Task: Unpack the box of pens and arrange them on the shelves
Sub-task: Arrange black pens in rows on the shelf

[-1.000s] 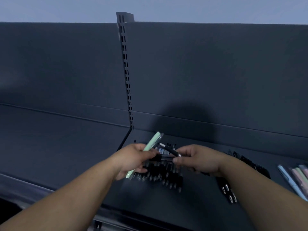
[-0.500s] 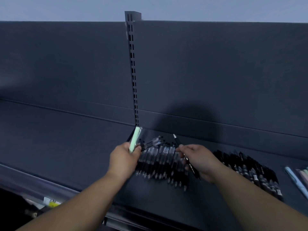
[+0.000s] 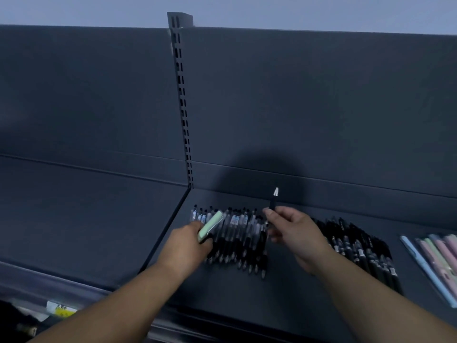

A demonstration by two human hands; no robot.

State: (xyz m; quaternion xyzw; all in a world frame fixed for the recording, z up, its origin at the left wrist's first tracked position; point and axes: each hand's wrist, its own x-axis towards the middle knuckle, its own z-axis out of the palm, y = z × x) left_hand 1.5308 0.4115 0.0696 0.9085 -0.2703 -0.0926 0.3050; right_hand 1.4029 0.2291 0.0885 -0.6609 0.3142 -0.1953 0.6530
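Black plastic with a pale pointed tip: a single black pen point(image 3: 272, 204) is pinched by the fingers point(image 3: 268, 213) of the right hand point(image 3: 294, 233). It is held tip upward, just above the right end of a row of black pens point(image 3: 235, 236) laid side by side on the shelf point(image 3: 284, 295). A mint-green pen point(image 3: 210, 227) is gripped in the curled fingers of the left hand point(image 3: 185, 246), which is set against the left part of the same row.

A second group of black pens point(image 3: 358, 248) lies to the right, and pastel pens point(image 3: 437, 256) lie further right still. A slotted upright point(image 3: 183, 107) divides the dark back panel point(image 3: 321, 107). No box is in view.

The step in hand is judged to be the laying of the black pen into the row.

- The tips in the row appear to face the front edge, so the held pen is best turned end for end first.
- It should be lowered against the last pen and parallel to it, not dropped, since loose round barrels are likely to roll and fan out.
- The row may be steadied by the left hand.
- The green pen is probably better kept out of the row and saved for the pastel group.
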